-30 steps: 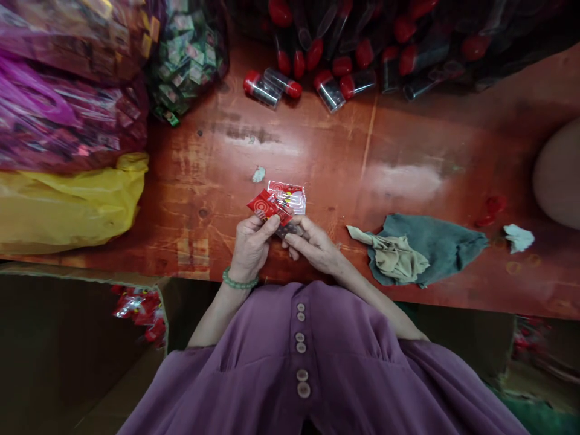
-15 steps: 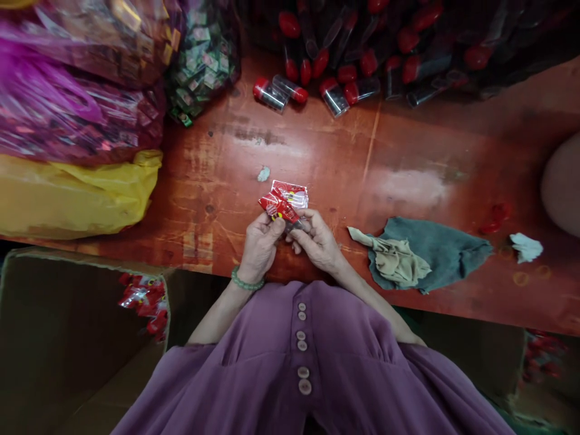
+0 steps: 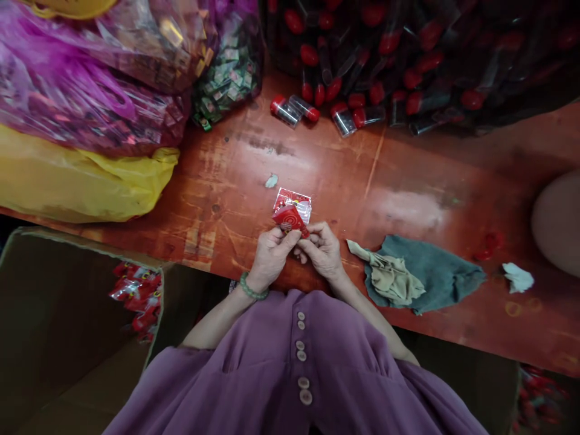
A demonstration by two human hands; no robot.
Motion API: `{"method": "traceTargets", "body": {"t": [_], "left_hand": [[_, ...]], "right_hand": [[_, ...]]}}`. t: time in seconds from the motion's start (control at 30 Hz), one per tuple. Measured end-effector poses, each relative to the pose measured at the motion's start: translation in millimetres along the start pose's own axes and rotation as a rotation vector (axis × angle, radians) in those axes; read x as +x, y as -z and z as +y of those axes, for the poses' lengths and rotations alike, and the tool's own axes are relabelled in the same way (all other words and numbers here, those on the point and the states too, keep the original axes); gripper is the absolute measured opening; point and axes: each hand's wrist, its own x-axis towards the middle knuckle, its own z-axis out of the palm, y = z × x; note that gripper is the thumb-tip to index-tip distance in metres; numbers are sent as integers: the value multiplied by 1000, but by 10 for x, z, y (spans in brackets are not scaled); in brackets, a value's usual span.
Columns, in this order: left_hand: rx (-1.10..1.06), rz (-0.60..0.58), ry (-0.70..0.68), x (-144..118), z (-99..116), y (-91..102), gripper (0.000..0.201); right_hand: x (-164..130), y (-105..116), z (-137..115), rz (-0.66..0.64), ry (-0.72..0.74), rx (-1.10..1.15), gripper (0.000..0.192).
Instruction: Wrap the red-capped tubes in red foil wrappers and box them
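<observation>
Between my hands is a small red printed packet [image 3: 290, 219], its top end pointing away from me. My left hand [image 3: 273, 252], with a green bead bracelet [image 3: 252, 287] at the wrist, pinches the packet's near end with the thumb on top. Fingers of my right hand [image 3: 322, 251] are closed at the packet's lower right corner; what lies under them is hidden. Just beyond, a small stack of red and white printed cards or sachets [image 3: 294, 197] lies on the red table [image 3: 226, 199], partly covered by the packet.
Purple bags [image 3: 90, 115] of small wrapped pieces and a yellow bag [image 3: 90, 187] fill the left. Red-capped clear tubes [image 3: 343, 119] lie at the back. Crumpled cloths [image 3: 430, 275] are at right. Below left, an open carton [image 3: 58, 326] holds red packets [image 3: 138, 296].
The packet has turned in my fingers and now shows a plainer red face with rings. My hands stay close together; the whole view has shifted slightly.
</observation>
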Motion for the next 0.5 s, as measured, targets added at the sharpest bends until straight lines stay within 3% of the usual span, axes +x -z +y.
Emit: {"method": "traceTargets", "body": {"t": [0.27,0.5], "left_hand": [[124,-13,-21,-76,210,-31,32],[151,30,-50,-123,211,14,26]], "right_hand": [[-15,45,-42,58,16,-36,41],[-38,39,-68,60,19,-111,39]]}}
